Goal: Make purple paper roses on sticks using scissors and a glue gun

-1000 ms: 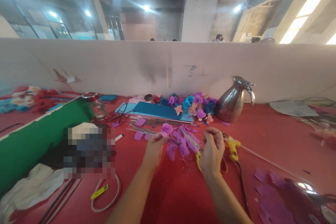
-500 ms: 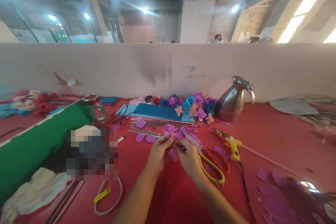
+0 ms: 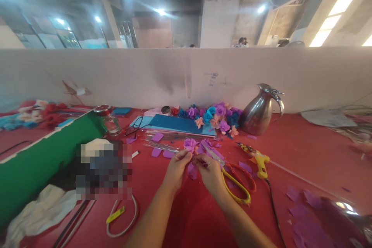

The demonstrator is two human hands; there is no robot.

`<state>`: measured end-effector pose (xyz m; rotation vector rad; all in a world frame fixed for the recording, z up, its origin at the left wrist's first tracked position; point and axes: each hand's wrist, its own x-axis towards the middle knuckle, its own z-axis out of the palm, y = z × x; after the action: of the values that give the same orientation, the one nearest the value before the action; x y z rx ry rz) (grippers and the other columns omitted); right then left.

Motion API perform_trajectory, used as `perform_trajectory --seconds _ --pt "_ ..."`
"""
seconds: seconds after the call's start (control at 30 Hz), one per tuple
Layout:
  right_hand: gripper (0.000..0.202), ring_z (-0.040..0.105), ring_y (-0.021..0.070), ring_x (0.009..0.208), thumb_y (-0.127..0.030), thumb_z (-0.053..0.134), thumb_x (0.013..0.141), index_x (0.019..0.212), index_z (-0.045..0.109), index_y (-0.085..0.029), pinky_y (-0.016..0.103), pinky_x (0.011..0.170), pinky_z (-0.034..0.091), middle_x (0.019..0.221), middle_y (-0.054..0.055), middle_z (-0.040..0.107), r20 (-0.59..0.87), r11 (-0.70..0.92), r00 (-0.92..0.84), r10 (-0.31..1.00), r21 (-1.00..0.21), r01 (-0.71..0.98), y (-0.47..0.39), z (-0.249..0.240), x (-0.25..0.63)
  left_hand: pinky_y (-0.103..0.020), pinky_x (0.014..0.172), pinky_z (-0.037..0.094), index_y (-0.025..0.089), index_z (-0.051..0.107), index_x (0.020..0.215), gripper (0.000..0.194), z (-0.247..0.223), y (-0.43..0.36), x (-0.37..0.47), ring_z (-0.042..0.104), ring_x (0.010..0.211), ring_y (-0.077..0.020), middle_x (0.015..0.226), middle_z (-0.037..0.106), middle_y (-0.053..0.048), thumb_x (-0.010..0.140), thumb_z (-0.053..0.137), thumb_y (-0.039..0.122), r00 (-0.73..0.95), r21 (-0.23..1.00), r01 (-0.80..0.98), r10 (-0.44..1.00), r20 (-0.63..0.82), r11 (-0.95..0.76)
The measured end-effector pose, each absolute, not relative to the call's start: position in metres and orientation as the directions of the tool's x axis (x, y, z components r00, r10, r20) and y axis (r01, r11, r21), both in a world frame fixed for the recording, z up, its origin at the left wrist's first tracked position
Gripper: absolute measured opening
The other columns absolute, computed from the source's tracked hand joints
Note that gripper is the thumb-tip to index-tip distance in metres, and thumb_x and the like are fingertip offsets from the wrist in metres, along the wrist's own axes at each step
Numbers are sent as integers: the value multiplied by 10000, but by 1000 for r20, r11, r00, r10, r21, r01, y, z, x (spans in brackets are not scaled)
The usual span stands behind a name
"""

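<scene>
A purple paper flower (image 3: 190,144) stands up from the fingertips of my left hand (image 3: 178,168), which is closed on its base. Close beside it, my right hand (image 3: 210,172) is pinched just below the bloom; what sits between its fingers is too small to make out. A purple petal (image 3: 192,171) shows between the two hands, and I cannot tell whether it is held or lies on the table. Scissors with yellow and red handles (image 3: 238,186) lie right by my right hand. Purple paper petals (image 3: 157,136) are scattered beyond my left hand.
On the red table (image 3: 308,151), a yellow glue gun (image 3: 259,162) with a cord lies to the right. Behind are a metal jug (image 3: 257,112), finished paper flowers (image 3: 216,116), a blue sheet (image 3: 177,123), glasses (image 3: 138,126) and a glass jar (image 3: 112,124). A green divider (image 3: 58,151) borders the left.
The view has shifted slightly, so everything sits a little further right. Both hands keep the same closed pose at the flower, which has turned or moved very little.
</scene>
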<state>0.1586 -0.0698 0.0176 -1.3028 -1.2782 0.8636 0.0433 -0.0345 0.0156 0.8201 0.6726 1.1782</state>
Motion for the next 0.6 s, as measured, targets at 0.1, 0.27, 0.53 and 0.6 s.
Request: perform_trajectory --seconds 0.1,0.27,0.53,0.6 --pt "216 643 231 722 -343 566 744 774 715 -190 312 676 461 756 50 725 171 137 174 970 -971 194 -68 16 159 -282 771 466 152 737 716 189 16 -34 42 622 720 -156 720 702 -48 626 799 306 265 835 -524 964 -30 170" --pt "226 585 189 644 -363 565 764 752 699 -182 271 615 420 669 14 682 189 156 150 970 -965 211 -68 13 157 -272 738 451 149 720 643 123 14 -33 40 587 693 -151 680 673 -36 633 768 262 246 888 -450 969 25 91" --pt "238 586 186 651 -345 563 775 829 720 -176 266 623 430 718 16 699 205 174 144 968 -964 203 -68 10 157 -303 779 452 157 721 632 99 15 -33 37 597 709 -179 669 675 -40 629 748 252 238 921 -388 970 52 46" --pt "244 590 194 646 -360 561 784 797 720 -175 277 624 434 685 17 690 206 170 157 966 -961 219 -67 9 158 -301 796 446 156 738 664 100 20 -34 37 607 725 -186 684 690 -44 635 746 251 245 943 -331 968 56 29"
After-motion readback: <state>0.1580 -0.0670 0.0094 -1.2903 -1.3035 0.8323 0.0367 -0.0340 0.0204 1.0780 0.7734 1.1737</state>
